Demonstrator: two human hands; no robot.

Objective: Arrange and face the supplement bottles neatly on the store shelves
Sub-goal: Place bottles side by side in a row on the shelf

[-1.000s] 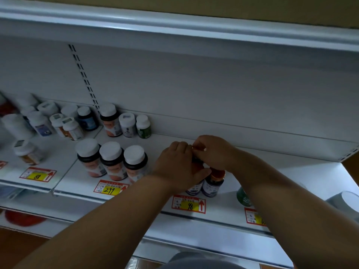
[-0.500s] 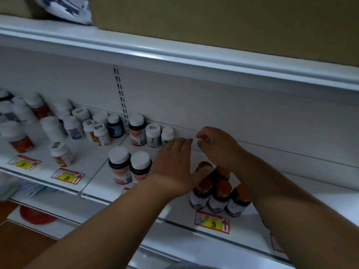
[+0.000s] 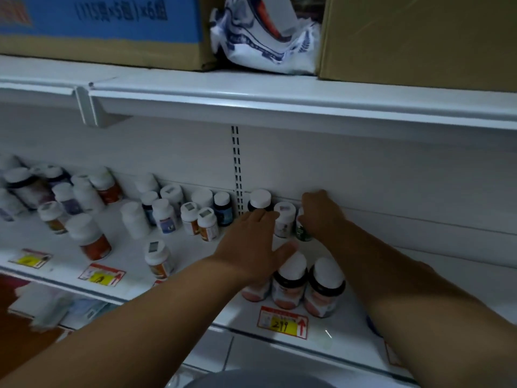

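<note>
Supplement bottles stand on a white shelf (image 3: 195, 247). My right hand (image 3: 321, 214) reaches to the back wall, its fingers curled over the cap of a small green-labelled bottle (image 3: 303, 234). My left hand (image 3: 251, 242) lies flat with fingers stretched out, its fingertips by a small white bottle (image 3: 284, 219) and a dark bottle with a white cap (image 3: 260, 200). At the front stand white-capped bottles with orange labels (image 3: 291, 281), (image 3: 324, 287); a third (image 3: 256, 292) is partly hidden under my left wrist.
Many loosely placed bottles (image 3: 165, 217) fill the shelf to the left. Price tags (image 3: 282, 322), (image 3: 102, 274) line the front edge. The upper shelf (image 3: 279, 99) overhangs, carrying cardboard boxes (image 3: 419, 37) and a white-blue bag (image 3: 263, 37).
Both hands left the group of orange-capped bottles and moved left to the small bottles at the back wall. The view swung up and left; my right hand closed over the green-labelled bottle.
</note>
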